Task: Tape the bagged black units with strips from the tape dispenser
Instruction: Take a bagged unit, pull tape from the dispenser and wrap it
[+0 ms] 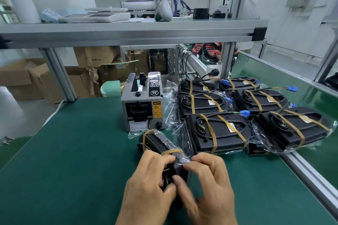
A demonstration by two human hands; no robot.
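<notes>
I'm looking across the green bench, which is filling the lower frame. The taped units are lying in rows right of centre, and the tape dispenser is sitting just left of them, mid-frame. The black unit I'm working on is lying at bottom centre, already wearing two tan bands. My left hand is curling round its near end; my right hand is pinching the loose bag there. I'm reckoning that flap wants folding flat and tight, thumbs pressing, before another strip goes on, or it'll be wrinkling.
</notes>
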